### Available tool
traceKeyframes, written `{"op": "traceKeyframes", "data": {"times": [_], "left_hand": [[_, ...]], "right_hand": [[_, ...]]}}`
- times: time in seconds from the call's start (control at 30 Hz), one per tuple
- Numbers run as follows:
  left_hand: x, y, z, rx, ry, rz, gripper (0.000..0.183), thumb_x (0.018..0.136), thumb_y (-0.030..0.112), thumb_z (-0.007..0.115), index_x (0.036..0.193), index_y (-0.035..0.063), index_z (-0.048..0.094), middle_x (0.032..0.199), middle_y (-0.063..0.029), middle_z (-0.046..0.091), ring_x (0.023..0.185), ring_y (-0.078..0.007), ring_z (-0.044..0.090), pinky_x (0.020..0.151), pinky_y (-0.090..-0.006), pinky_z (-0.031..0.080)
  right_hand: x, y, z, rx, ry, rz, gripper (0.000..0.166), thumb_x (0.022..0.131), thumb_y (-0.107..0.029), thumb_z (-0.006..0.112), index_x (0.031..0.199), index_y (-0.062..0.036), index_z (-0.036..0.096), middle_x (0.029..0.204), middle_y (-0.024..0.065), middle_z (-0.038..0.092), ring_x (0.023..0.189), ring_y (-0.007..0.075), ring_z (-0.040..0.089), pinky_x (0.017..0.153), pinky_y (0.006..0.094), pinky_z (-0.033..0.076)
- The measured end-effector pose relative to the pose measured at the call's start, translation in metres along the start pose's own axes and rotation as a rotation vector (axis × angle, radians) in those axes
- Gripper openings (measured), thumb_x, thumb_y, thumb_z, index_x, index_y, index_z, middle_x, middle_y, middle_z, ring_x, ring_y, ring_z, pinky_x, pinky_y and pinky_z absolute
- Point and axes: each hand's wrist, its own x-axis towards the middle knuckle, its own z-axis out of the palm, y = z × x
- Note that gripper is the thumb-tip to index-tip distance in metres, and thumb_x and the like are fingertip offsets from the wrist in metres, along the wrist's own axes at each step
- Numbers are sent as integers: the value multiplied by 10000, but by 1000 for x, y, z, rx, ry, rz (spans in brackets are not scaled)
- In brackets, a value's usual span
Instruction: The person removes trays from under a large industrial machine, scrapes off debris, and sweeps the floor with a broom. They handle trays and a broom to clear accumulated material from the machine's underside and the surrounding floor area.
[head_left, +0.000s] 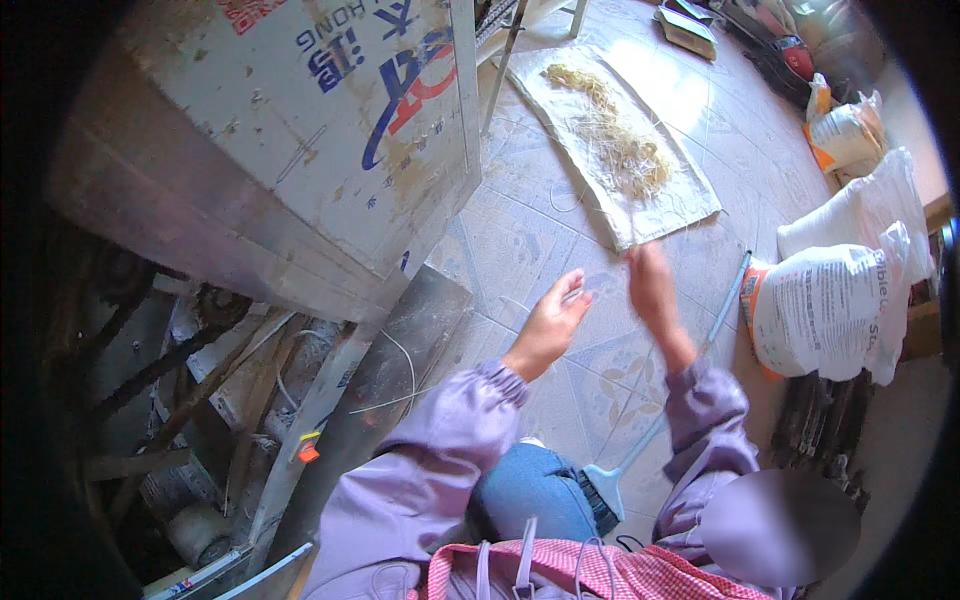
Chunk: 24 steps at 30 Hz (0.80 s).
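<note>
My left hand (552, 324) is raised over the tiled floor, its fingers bent and slightly spread; thin pale strands seem to pass near them, and whether it grips one is unclear. Blurred by motion, my right hand (651, 291) is closed near the close corner of a white woven sack (679, 214), with a thin strand seeming to run up from its fingertips. The sack lies flat on the floor, and a loose heap of yellowish straw-like strands (630, 154) rests on it.
A large worn board-sided box (322, 150) with printing stands at left, above a metal frame (300, 450) with scrap wood. A light-blue broom (606, 487) lies beside my knee. Filled white plastic sacks (825, 311) stand at right. Cardboard (686, 34) lies at the top.
</note>
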Motion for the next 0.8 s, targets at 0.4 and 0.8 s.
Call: {"op": "traceKeyframes", "data": {"times": [0.4,0.8], "left_hand": [[-193,-218,-174,414,834,-378,144,829,94,542,939,13,588,785,-61,620,702,-118,583,666,-253,477],[-246,-228,-175,748,1094,-275,146,789,65,566,929,30,586,855,-87,604,725,-164,584,665,-272,474]], "right_hand": [[83,148,135,-235,-563,-196,258,806,-288,551,863,-39,585,806,155,616,767,333,587,675,427,453],[-131,15,210,18,-730,21,239,819,-255,521,832,-17,531,849,203,574,794,373,565,668,454,450]]}}
